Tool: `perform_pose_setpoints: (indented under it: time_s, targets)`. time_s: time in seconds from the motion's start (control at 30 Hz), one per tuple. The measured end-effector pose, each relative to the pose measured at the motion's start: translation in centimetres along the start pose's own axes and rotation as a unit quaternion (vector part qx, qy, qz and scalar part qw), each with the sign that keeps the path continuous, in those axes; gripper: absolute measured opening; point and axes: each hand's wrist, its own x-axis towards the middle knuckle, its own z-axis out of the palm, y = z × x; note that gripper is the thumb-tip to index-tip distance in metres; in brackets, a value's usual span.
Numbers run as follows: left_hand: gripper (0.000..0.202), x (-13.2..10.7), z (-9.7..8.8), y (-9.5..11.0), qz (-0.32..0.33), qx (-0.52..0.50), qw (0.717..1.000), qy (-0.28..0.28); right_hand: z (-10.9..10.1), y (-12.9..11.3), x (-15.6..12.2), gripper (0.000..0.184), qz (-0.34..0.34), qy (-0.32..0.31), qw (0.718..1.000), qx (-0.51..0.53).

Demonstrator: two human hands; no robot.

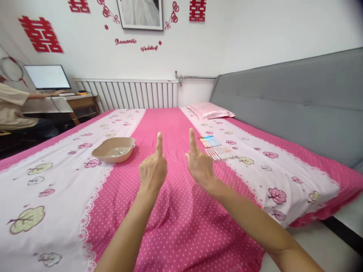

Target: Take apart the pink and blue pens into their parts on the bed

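Observation:
My left hand [153, 168] is raised over the pink middle of the bed, index finger stretched up and the other fingers curled in. Beside it, my right hand [200, 164] makes the same pointing shape, its thumb a little out. Neither hand is seen holding anything, and a gap separates them. To the left is a tan plastic basin [99, 152] with some small clear or pale items [119, 152] inside, too small to name. Just right of my right hand lie two rows of slim pen-like sticks, a blue-topped row [210, 141] and a whitish-red row [222, 153].
A patterned pink and white bedspread [170, 226] covers the bed. A pink pillow [210, 110] rests near the grey headboard [286, 90]. At the far left, a person [13, 105] sits at a desk [81, 101] with a monitor [48, 77]. A white radiator [127, 93] lines the back wall.

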Motion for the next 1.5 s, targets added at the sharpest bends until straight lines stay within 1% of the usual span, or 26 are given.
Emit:
perform_pose_setpoints:
  time_s: [0.07, 0.1, 0.13, 0.2, 0.27, 0.3, 0.33, 0.4, 0.5, 0.6, 0.73, 0.83, 0.93, 1.03, 1.17, 1.27, 1.4, 1.5]
  targets:
    - [0.067, 0.0, 2.0, -1.5, 0.016, -0.001, 1.0, -0.017, 0.9, 1.3, 0.3, 0.081, 0.012, -0.057, 0.998, -0.016]
    - [0.067, -0.2, 3.3, -2.5, 0.033, 0.006, 0.999, -0.035, 1.5, 2.2, 0.5, 0.086, 0.023, -0.091, 0.995, -0.027]
    - [0.066, -0.7, 4.9, -3.6, 0.035, 0.025, 0.997, -0.061, 2.3, 3.3, 0.8, 0.088, 0.037, -0.126, 0.991, -0.04]
    - [0.063, -2.1, 8.4, -5.8, -0.001, 0.049, 0.99, -0.135, 3.9, 5.8, 1.3, 0.086, 0.091, -0.186, 0.976, -0.072]
    - [0.06, -3.9, 11.5, -7.7, -0.033, 0.05, 0.975, -0.216, 5.7, 8.6, 2.1, 0.083, 0.159, -0.224, 0.957, -0.091]
    - [0.06, -4.8, 12.8, -8.4, -0.036, 0.045, 0.969, -0.239, 6.5, 10.0, 2.5, 0.081, 0.182, -0.231, 0.951, -0.097]
    - [0.06, -5.6, 13.7, -8.9, -0.035, 0.041, 0.969, -0.243, 7.2, 11.4, 2.9, 0.08, 0.201, -0.235, 0.946, -0.101]
    - [0.062, -6.5, 14.7, -9.4, -0.036, 0.045, 0.97, -0.236, 8.6, 13.9, 3.7, 0.079, 0.245, -0.241, 0.933, -0.111]
    - [0.063, -6.7, 15.0, -9.6, -0.031, 0.054, 0.972, -0.226, 10.4, 16.8, 4.7, 0.077, 0.295, -0.238, 0.918, -0.12]
    - [0.063, -6.5, 15.1, -9.6, -0.027, 0.06, 0.973, -0.219, 12.1, 18.6, 4.9, 0.075, 0.323, -0.232, 0.91, -0.121]
    - [0.064, -6.5, 15.5, -9.8, -0.02, 0.065, 0.976, -0.209, 14.0, 19.7, 4.8, 0.072, 0.34, -0.201, 0.909, -0.131]
    - [0.064, -6.5, 15.7, -9.9, -0.015, 0.067, 0.977, -0.202, 14.8, 20.1, 5.2, 0.057, 0.345, -0.177, 0.911, -0.143]
    - [0.064, -6.4, 15.7, -9.9, -0.012, 0.071, 0.977, -0.199, 15.4, 20.6, 6.1, 0.037, 0.347, -0.175, 0.91, -0.148]
    - [0.063, -6.3, 15.5, -9.8, -0.015, 0.076, 0.975, -0.207, 16.0, 21.0, 6.9, 0.031, 0.36, -0.172, 0.904, -0.153]
    - [0.062, -6.2, 15.3, -9.6, -0.014, 0.09, 0.972, -0.216, 16.5, 20.9, 7.2, 0.034, 0.38, -0.152, 0.899, -0.154]
    - [0.063, -6.1, 15.2, -9.5, -0.013, 0.097, 0.971, -0.22, 16.5, 21.0, 7.1, 0.029, 0.388, -0.132, 0.902, -0.136]
    - [0.063, -6.1, 15.2, -9.5, -0.009, 0.1, 0.971, -0.215, 15.7, 21.4, 6.8, 0.028, 0.4, -0.114, 0.905, -0.093]
    - [0.063, -6.2, 15.2, -9.4, -0.009, 0.099, 0.972, -0.213, 14.6, 21.4, 6.9, 0.035, 0.412, -0.11, 0.904, -0.044]
